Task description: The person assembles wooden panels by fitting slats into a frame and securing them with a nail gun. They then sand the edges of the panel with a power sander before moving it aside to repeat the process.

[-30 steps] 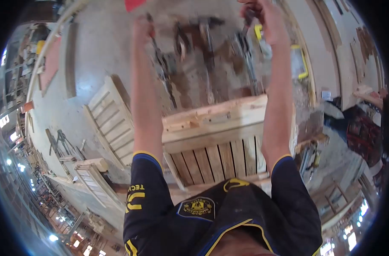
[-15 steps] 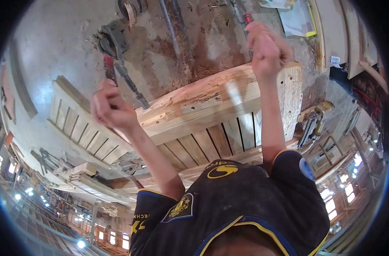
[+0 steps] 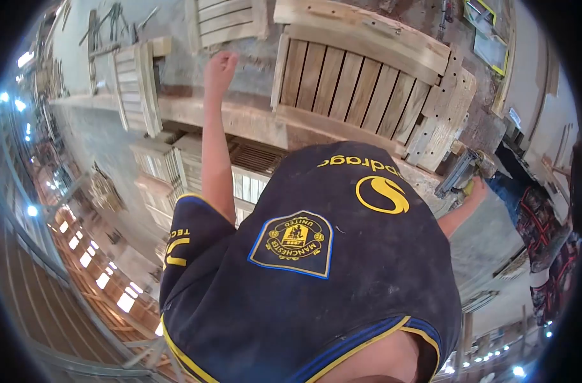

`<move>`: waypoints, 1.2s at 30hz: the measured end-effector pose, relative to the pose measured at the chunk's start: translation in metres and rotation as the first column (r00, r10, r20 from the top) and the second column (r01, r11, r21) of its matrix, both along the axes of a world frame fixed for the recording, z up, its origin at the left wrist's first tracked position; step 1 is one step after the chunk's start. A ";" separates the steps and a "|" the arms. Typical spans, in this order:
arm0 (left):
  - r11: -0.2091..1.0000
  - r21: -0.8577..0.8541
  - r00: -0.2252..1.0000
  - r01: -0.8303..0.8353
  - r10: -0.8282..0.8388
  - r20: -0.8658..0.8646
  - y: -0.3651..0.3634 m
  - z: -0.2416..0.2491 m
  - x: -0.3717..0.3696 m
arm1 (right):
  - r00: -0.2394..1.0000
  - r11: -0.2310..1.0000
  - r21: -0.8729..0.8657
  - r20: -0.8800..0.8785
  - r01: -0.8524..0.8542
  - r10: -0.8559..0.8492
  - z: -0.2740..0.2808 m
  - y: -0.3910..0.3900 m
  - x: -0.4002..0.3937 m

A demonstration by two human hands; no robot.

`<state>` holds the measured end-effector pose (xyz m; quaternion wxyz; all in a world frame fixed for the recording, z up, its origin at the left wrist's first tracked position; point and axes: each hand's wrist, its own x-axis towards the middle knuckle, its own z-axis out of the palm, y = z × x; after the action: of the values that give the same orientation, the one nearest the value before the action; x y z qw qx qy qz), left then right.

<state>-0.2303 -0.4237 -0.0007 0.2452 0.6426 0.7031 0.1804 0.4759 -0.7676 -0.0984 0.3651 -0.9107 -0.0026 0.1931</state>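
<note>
My left hand (image 3: 221, 69) is raised over the bench, its fingers curled, with nothing seen in them. It is between a small slatted panel (image 3: 227, 22) and a larger slatted wooden frame (image 3: 342, 83). My right hand (image 3: 475, 191) reaches out at the right and is closed round the yellowish end of a nail gun (image 3: 458, 173). This grey tool lies beside the frame's end board (image 3: 445, 112), which has small dark holes. The frame has several upright slats between thick pale rails. My shirt hides part of the right arm.
Another slatted panel (image 3: 130, 86) leans at the left near hand tools (image 3: 112, 24). Below the bench edge (image 3: 233, 116) are more slatted wooden pieces (image 3: 157, 166). A person in a patterned top (image 3: 546, 249) is at the far right. Papers with a yellow edge (image 3: 492, 45) lie at top right.
The view has swung to the right and down. Both hands have let go of the red clamp handles. My right hand has come back to the nail gun; my left hand is now off the clamp.
</note>
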 end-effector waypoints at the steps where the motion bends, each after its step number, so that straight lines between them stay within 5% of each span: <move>1: 0.991 0.044 0.991 0.130 -0.129 -0.031 -0.013 -0.019 -0.017 | 0.978 0.977 -0.056 0.020 -0.204 0.206 -0.009 -0.006 0.002; 2: 0.991 0.062 0.993 0.119 -0.118 -0.018 -0.022 -0.028 -0.021 | 0.916 0.913 -0.116 0.039 -0.392 0.398 -0.012 -0.008 0.003; 5: 0.945 0.215 0.952 0.246 -0.193 -0.239 -0.031 -0.047 -0.023 | 0.943 0.945 -0.054 -0.110 -0.322 0.315 -0.018 0.002 0.013; 7: 0.992 -0.126 0.993 0.013 -0.028 -0.118 -0.015 -0.042 -0.023 | 0.918 0.917 -0.098 -0.131 -0.387 0.374 -0.018 0.009 0.024; 8: 0.992 -0.127 0.995 0.017 -0.030 -0.098 -0.006 -0.048 -0.028 | 0.891 0.881 -0.155 -0.171 -0.446 0.421 -0.013 0.007 0.033; 11: 0.964 -0.262 0.997 0.053 -0.065 -0.037 0.012 -0.061 -0.030 | 0.873 0.963 0.122 -0.406 -0.242 0.270 0.047 0.023 -0.001; 13: 0.954 -0.300 0.971 0.000 -0.072 -0.229 0.011 -0.051 -0.017 | 0.683 0.933 0.345 -0.658 -0.101 0.318 0.096 0.044 -0.051; 15: 0.964 -0.264 0.926 0.020 -0.117 -0.358 0.014 -0.062 -0.020 | 0.720 0.913 0.399 -0.611 -0.080 0.330 0.120 0.071 -0.100; 17: 0.958 -0.286 0.957 -0.033 -0.052 -0.284 0.015 -0.062 -0.021 | 0.708 0.914 0.405 -0.639 -0.023 0.301 0.116 0.089 -0.119; 22: 0.972 -0.225 0.970 -0.075 0.018 -0.244 0.006 -0.049 -0.013 | 0.730 0.921 0.323 -0.573 -0.217 0.372 0.144 0.160 -0.184; 26: 0.972 -0.158 0.949 -0.176 0.125 -0.288 0.005 -0.052 -0.007 | 0.633 0.878 0.384 -0.613 -0.286 0.474 0.112 0.192 -0.189; 36: 0.961 -0.101 0.915 -0.258 0.209 -0.345 0.006 -0.052 -0.002 | 0.671 0.858 0.320 -0.535 -0.401 0.513 0.103 0.201 -0.204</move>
<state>-0.2328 -0.4179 -0.0526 0.1461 0.5555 0.8173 0.0465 0.2718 -0.5671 0.0045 0.3647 -0.7345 -0.1318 0.5570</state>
